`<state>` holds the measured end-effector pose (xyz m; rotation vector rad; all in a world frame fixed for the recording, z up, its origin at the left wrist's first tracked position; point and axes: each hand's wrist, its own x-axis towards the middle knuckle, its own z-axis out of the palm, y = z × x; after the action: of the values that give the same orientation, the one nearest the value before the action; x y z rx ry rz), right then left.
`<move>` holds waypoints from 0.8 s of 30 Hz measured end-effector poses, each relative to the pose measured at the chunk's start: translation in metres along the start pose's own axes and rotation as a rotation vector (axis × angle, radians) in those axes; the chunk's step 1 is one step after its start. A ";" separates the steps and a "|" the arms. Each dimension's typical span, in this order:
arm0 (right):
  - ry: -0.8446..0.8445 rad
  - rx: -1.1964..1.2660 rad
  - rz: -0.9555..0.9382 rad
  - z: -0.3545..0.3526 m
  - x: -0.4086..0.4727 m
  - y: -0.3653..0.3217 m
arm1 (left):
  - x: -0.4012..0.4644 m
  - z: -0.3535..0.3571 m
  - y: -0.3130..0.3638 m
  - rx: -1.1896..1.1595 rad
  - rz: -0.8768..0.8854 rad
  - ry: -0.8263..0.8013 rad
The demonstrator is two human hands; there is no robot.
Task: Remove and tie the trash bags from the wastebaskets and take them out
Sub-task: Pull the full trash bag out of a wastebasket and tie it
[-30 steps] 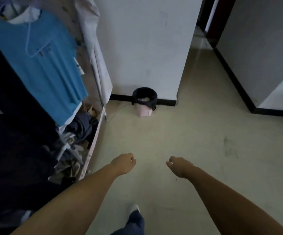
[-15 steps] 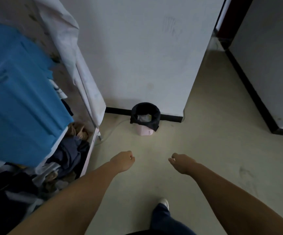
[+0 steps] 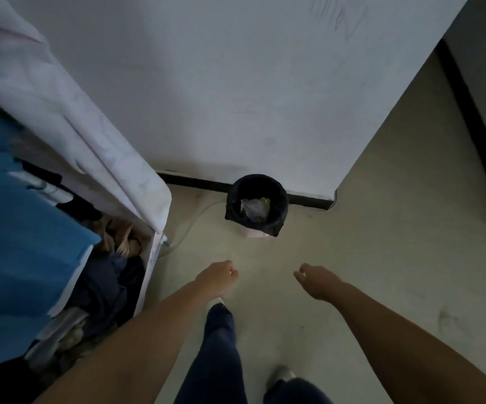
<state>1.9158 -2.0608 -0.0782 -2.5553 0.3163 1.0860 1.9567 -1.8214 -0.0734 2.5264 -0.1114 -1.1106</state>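
Observation:
A small pink wastebasket (image 3: 252,234) stands on the floor against the white wall's black baseboard. A black trash bag (image 3: 279,211) lines it and folds over its rim; crumpled clear and yellow rubbish lies inside. My left hand (image 3: 217,277) hovers a short way in front of the basket, fingers curled into a loose fist with nothing in them. My right hand (image 3: 317,279) is level with it to the right, fingers loosely curled and empty. Neither hand touches the bag.
A fabric wardrobe (image 3: 96,158) with its white cover pulled back stands at the left, with a blue shirt (image 3: 17,228) and piled clothes inside. A thin cable (image 3: 189,225) runs along the floor beside it. A corridor (image 3: 410,170) leads off to the right of the wall corner.
I have walked closer: the wastebasket is nearer and seen more from above, its contents now showing. Both hands stay held out in front, empty.

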 end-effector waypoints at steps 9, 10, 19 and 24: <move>-0.077 0.192 0.044 -0.013 0.152 -0.035 | 0.170 -0.037 -0.021 -0.073 -0.056 -0.085; -0.087 0.197 0.044 -0.007 0.175 -0.033 | 0.193 -0.029 -0.022 -0.120 -0.065 -0.079; -0.011 0.534 0.098 0.092 0.402 0.010 | 0.418 0.090 -0.078 -0.651 -0.200 0.008; -0.090 0.773 0.023 0.108 0.475 0.027 | 0.493 0.106 -0.107 -0.991 -0.139 0.017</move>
<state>2.1606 -2.0754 -0.5005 -1.8140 0.6040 0.8551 2.2087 -1.8634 -0.5207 1.6559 0.5034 -0.8708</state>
